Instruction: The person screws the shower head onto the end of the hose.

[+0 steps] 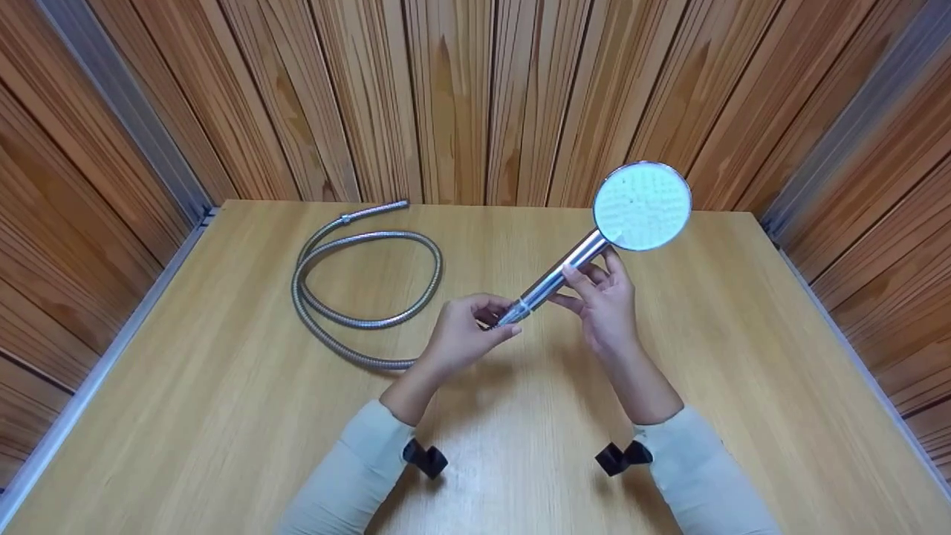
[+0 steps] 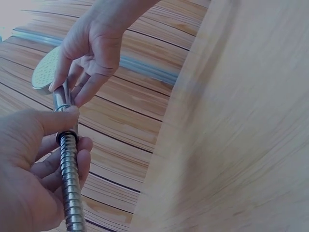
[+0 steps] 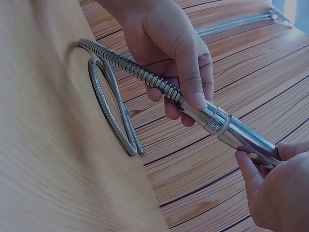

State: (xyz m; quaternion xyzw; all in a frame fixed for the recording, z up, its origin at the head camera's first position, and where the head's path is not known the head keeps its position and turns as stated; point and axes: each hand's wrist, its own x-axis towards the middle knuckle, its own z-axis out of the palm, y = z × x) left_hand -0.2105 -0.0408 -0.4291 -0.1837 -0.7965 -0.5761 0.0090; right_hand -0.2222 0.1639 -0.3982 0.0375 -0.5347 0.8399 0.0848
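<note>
My right hand point(image 1: 611, 308) holds a chrome shower head point(image 1: 643, 206) by its handle, thumb on top and fingers beneath. The round white spray face points up toward the head camera, at the upper right. At the handle's lower end, my left hand point(image 1: 466, 334) pinches the metal end fitting of a ribbed metal shower hose point(image 3: 140, 72) between thumb and fingers. In the right wrist view the fitting point(image 3: 205, 116) lines up with the handle and meets it end to end. Both are held above the table.
The rest of the hose lies in loops on the left of the wooden table point(image 1: 743, 357), its free end point(image 1: 386, 209) near the back edge. Wood-plank walls point(image 1: 453, 96) stand behind and at both sides, with metal rails point(image 1: 96, 357) along the table's sides.
</note>
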